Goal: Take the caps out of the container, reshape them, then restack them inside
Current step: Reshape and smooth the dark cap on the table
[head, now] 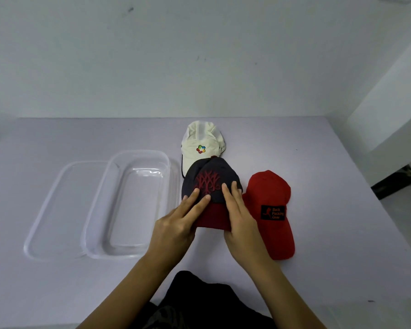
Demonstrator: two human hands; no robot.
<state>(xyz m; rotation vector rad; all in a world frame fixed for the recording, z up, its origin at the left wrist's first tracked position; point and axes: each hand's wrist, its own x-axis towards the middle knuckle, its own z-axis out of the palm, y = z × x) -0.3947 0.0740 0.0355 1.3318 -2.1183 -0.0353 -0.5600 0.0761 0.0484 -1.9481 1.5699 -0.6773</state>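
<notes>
A navy cap with a red embroidered crown and a dark red brim lies on the table, its crown overlapping the brim of a white cap behind it. My left hand and my right hand both hold the navy cap, with fingers spread flat over the crown and thumbs hidden under the brim. A red cap with a black patch lies just to the right, touching my right hand. The clear plastic container sits to the left with nothing in it.
The container's clear lid lies flat beside it, partly under its left side. The table ends at a wall behind and drops off at the right edge. A dark garment shows at the bottom centre.
</notes>
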